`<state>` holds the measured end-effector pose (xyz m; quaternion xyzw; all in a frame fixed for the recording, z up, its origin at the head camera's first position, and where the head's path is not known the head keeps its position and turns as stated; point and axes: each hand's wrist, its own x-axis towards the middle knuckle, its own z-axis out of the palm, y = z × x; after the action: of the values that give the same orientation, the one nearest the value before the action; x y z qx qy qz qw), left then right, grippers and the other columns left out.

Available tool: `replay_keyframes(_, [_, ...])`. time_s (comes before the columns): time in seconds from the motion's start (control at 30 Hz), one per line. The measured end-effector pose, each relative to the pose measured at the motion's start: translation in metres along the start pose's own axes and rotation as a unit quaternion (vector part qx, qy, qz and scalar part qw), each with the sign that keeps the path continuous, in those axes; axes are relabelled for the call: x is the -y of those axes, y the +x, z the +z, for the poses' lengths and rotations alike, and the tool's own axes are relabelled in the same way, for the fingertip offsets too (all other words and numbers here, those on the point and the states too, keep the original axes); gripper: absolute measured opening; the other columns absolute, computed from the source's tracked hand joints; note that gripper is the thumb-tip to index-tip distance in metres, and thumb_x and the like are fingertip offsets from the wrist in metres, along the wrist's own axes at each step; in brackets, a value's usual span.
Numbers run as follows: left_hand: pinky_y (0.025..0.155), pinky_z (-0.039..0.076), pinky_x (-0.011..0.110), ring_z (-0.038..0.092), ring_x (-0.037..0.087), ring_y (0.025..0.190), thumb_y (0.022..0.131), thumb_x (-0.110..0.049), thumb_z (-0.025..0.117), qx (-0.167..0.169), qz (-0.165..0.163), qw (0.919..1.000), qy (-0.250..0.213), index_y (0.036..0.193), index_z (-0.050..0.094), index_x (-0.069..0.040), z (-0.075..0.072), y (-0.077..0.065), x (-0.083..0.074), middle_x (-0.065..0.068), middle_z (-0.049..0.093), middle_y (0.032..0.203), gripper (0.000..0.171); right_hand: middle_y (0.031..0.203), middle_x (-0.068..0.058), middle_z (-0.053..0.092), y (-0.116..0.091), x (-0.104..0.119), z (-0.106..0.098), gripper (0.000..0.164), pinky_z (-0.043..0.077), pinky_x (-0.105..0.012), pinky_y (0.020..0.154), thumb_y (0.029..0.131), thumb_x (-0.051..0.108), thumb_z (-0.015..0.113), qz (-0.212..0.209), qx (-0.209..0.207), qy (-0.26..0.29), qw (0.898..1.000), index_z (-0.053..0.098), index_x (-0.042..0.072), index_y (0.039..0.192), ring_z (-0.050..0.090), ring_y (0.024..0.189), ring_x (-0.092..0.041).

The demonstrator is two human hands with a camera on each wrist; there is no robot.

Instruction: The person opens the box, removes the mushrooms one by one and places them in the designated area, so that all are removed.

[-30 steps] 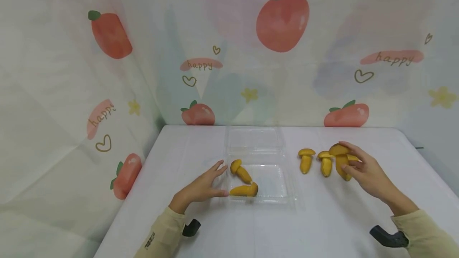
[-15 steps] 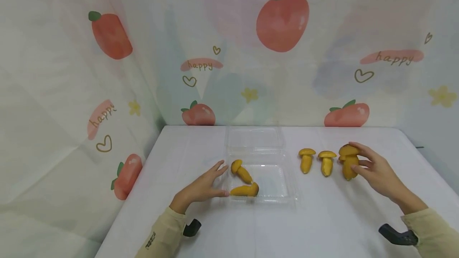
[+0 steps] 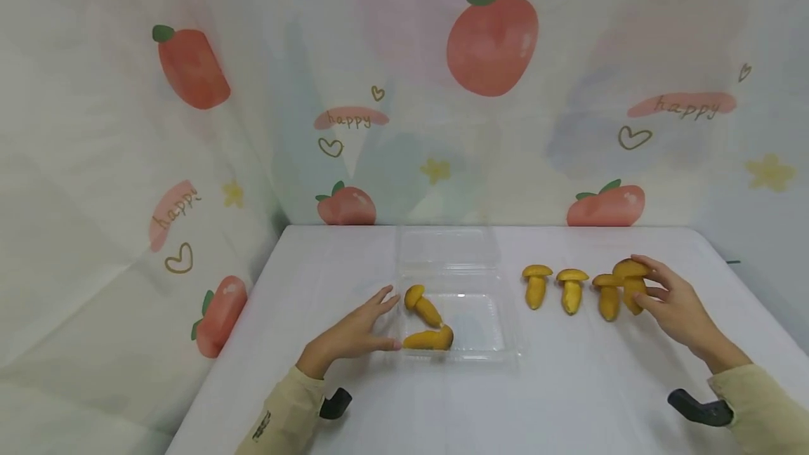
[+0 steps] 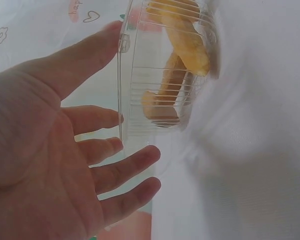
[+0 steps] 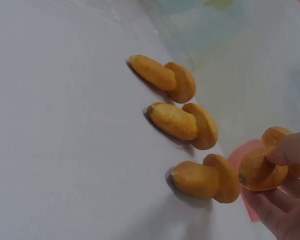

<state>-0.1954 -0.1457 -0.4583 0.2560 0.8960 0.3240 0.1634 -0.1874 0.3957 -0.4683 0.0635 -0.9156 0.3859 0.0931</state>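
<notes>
My right hand [image 3: 679, 311] grips a yellow mushroom [image 5: 262, 170] by its stem and cap, held up off the table. Just left of it in the head view lies another mushroom [image 3: 609, 298], partly overlapped by the held one. Two more mushrooms, one in the middle [image 3: 571, 292] and one at the left end [image 3: 535, 288], continue the row. My left hand [image 3: 354, 328] has its fingers spread, with thumb and fingertips at the left rim of a clear plastic box [image 4: 125, 90]. Inside the box are two mushrooms, an upper one [image 3: 423, 306] and a lower one [image 3: 428, 338].
The box's clear lid [image 3: 447, 248] lies folded back behind it. A white cloth covers the table [image 3: 480, 406]. Behind and to the left hangs a printed curtain [image 3: 404, 55]. A black wrist mount [image 3: 700, 409] sits below the right sleeve.
My right hand has moved right with the held mushroom, which now uncovers more of the mushroom behind it. My left hand stays at the box. The head view has tilted slightly.
</notes>
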Motion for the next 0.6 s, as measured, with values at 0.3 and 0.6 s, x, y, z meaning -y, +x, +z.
replay_keyframes(0.3, [0.122, 0.029, 0.059, 0.024, 0.038, 0.155, 0.089, -0.036, 0.078, 0.014, -0.014, 0.9997, 0.011, 0.159, 0.032, -0.007, 0.002, 0.002, -0.002, 0.015, 0.014, 0.171, 0.088, 0.144, -0.035, 0.036, -0.01, -0.023, -0.015, 0.063, 0.038, 0.007, 0.073, 0.103, 0.008, 0.055, 0.045, -0.01, -0.015, 0.999, 0.024, -0.003, 0.157, 0.047, 0.122, -0.023])
replay_keyframes(0.6, [0.122, 0.029, 0.059, 0.025, 0.039, 0.155, 0.088, -0.037, 0.079, 0.011, -0.015, 0.9998, 0.012, 0.158, 0.033, -0.007, 0.0, 0.0, -0.005, 0.015, 0.015, 0.171, 0.09, 0.142, -0.034, 0.036, -0.013, -0.047, -0.013, 0.062, 0.039, 0.006, 0.074, 0.101, 0.007, 0.057, 0.06, -0.014, -0.004, 0.998, 0.028, -0.005, 0.154, 0.029, 0.097, 0.021])
